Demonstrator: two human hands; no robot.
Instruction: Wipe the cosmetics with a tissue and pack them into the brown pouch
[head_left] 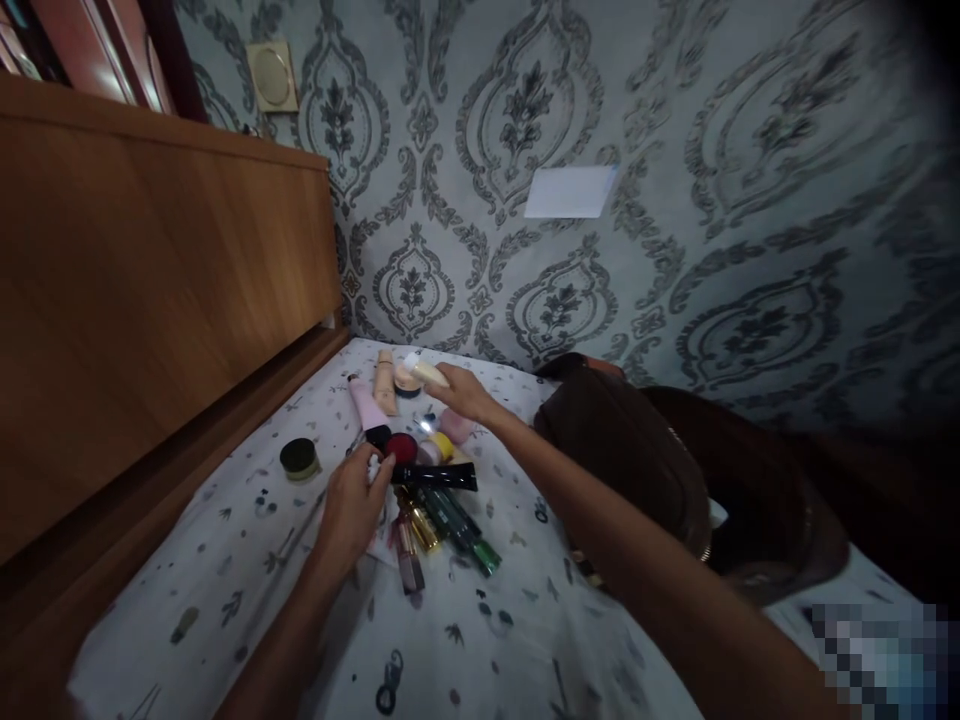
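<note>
Right hand (463, 392), stretched out the farther of the two: fingers pressed round a cream-coloured tube (431, 375), its pale end pointing left over the sheet (517, 640). Left hand (349, 500), nearer the body: thumb and forefinger pinching a small white piece (373, 466), too small to identify; the other fingers curl below.

Just beyond the right fingers, to their left, a round compact (407, 383) and a beige squeeze tube (385, 380). Nearer the body from those fingers, a pink rounded item (455, 427). Past the left fingertips, a pink squeeze tube (365, 402) with its black end toward them.

Just right of the left fingers, a black tube (446, 477) lies crosswise; I cannot tell whether the thumb touches it. Behind it, a dark red round item (403, 448) and a yellow-ended one (441, 446). On the near side, a gold tube (421, 527), a dark green tube (454, 520) and a lipstick-like tube (409, 560), bunched together.

Left of the left fingers, apart from the cluster, a dark round jar (299, 458). Well right of the right fingers, a brown bag (622, 440).
</note>
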